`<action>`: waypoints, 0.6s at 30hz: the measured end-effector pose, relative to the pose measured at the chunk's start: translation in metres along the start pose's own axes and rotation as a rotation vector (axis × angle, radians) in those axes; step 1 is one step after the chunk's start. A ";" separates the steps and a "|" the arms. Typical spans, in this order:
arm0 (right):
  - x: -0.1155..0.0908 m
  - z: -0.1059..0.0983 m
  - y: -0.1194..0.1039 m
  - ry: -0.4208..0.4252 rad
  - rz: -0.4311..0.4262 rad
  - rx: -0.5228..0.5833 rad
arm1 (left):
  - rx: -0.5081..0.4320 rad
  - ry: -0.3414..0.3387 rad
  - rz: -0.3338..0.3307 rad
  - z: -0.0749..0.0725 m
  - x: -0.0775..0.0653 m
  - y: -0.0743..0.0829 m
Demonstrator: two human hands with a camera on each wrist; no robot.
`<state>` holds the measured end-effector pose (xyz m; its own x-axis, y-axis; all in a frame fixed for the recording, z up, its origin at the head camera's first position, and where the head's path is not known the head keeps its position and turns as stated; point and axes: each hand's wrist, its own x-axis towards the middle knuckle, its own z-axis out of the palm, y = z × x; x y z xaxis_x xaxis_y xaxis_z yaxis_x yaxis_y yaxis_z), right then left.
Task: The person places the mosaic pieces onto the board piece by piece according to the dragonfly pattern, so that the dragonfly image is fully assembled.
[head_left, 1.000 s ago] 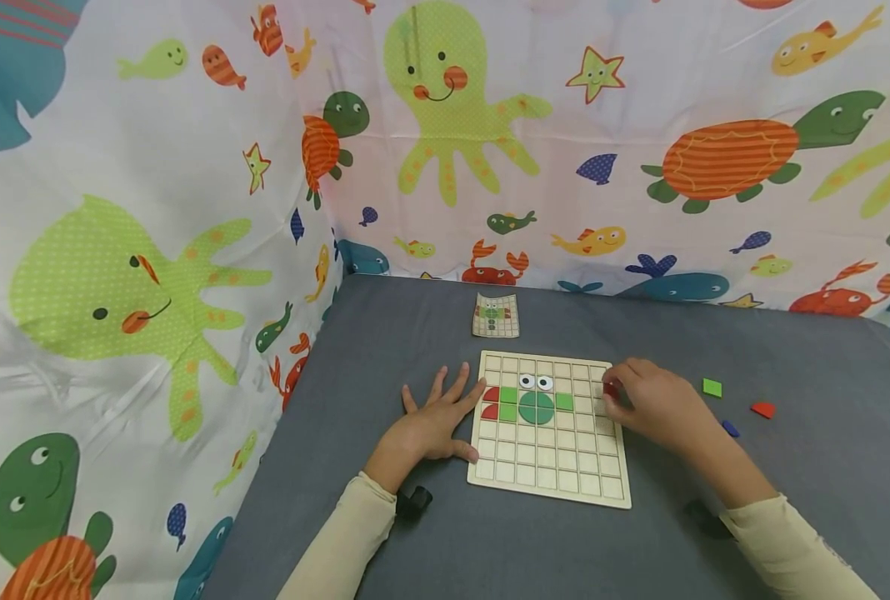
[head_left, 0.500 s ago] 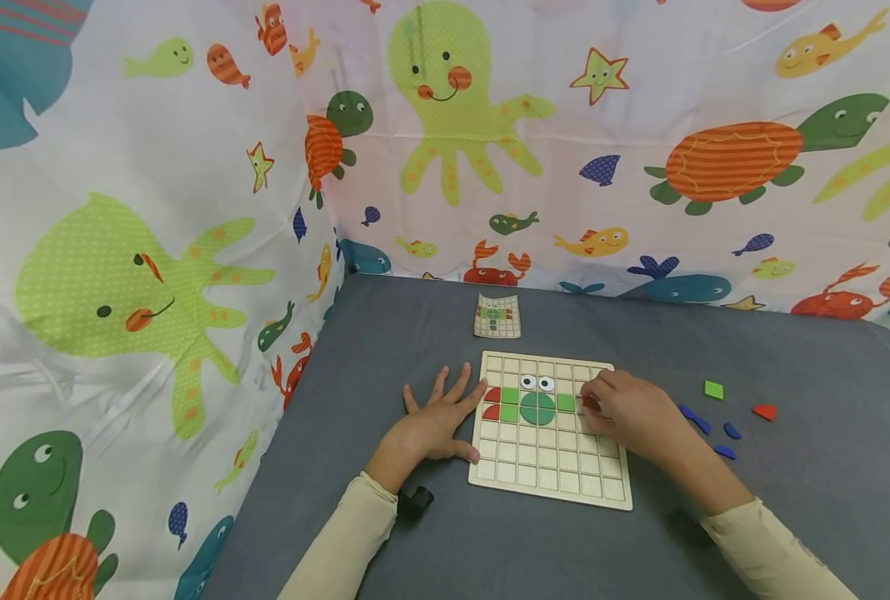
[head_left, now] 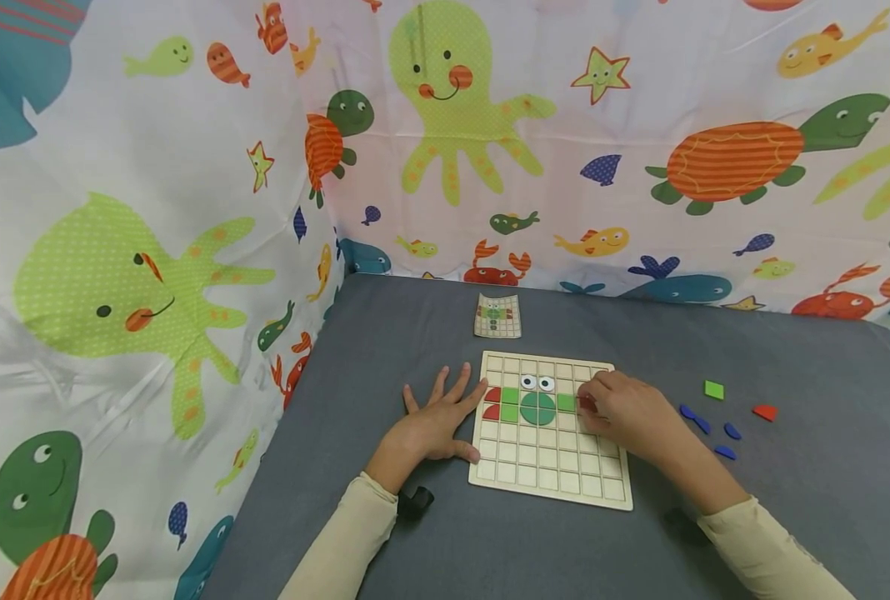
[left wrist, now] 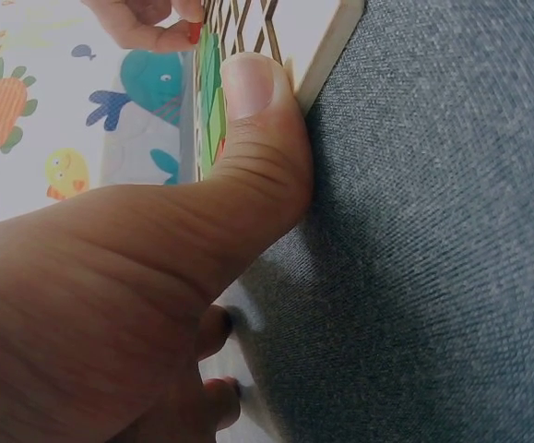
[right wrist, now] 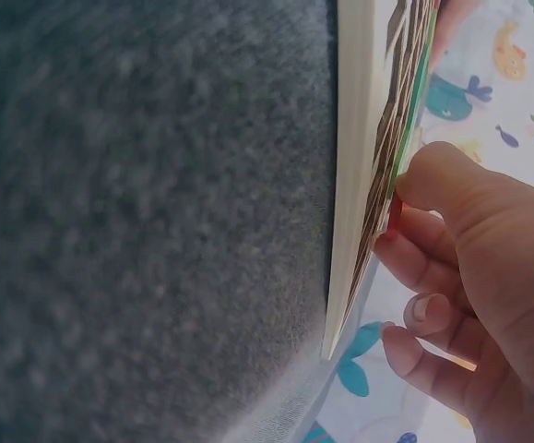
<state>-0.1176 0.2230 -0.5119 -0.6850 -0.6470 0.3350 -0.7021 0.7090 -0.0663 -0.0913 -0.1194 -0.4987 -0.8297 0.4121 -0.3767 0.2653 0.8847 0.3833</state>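
A wooden grid board (head_left: 546, 479) lies on the grey cloth. Two eye tiles (head_left: 537, 382) sit above a dark green circle (head_left: 537, 408) made of quarter pieces. Light green squares (head_left: 508, 404) and red rounded tiles (head_left: 492, 403) fill cells at the left, and one green square (head_left: 566, 402) sits right of the circle. My left hand (head_left: 430, 425) is spread, its thumb and a fingertip at the board's left edge. Between thumb and forefinger, my right hand (head_left: 625, 412) pinches a small red tile (right wrist: 396, 212) close over the cells beside that single green square.
Behind the board lies a small pattern card (head_left: 497, 317). Loose at the right are a green square (head_left: 714, 390), a red tile (head_left: 765, 412) and several blue pieces (head_left: 725, 452). A printed sea-animal curtain (head_left: 445, 233) hangs behind and at the left.
From the board's right edge, my right hand has moved left over the cells with the red tile, uncovering more blue pieces. The left hand stays in place.
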 end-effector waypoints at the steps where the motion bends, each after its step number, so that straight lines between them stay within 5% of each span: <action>1: 0.000 0.000 0.000 0.001 0.001 0.002 | 0.000 -0.001 0.000 0.000 0.000 0.000; 18: 0.000 0.004 0.002 -0.062 0.047 0.037 | 0.011 -0.002 0.008 -0.001 0.000 0.001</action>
<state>-0.1196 0.2230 -0.5162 -0.7273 -0.6303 0.2716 -0.6748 0.7289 -0.1153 -0.0912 -0.1192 -0.4975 -0.8268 0.4191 -0.3752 0.2768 0.8838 0.3773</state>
